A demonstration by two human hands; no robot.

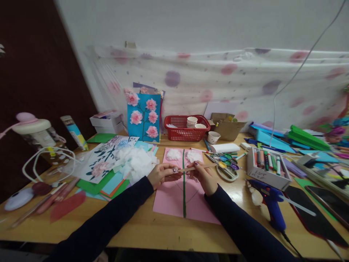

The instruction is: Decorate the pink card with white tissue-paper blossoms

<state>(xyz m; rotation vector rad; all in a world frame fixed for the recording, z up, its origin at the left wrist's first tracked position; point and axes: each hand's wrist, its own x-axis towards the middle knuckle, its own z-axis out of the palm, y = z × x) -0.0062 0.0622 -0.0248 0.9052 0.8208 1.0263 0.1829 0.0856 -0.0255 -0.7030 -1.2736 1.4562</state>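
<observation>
Cotton tufts sit at eleven and one o'clock on the pink sheet, near six o'clock on the surface; its green stripe runs twelve to six. Lower down, the visible pencil curves carry no cotton, so I'd call it partly done. Fingers of left hand and right hand both pinch a thin stick.

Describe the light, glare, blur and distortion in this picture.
All in the head view: dim light on the wall; pale glare on the tabletop, right of the pink paper; little detail in the dark sleeves; the bottle at left leans, probably lens stretch; flowers at the right edge look smeared.
</observation>
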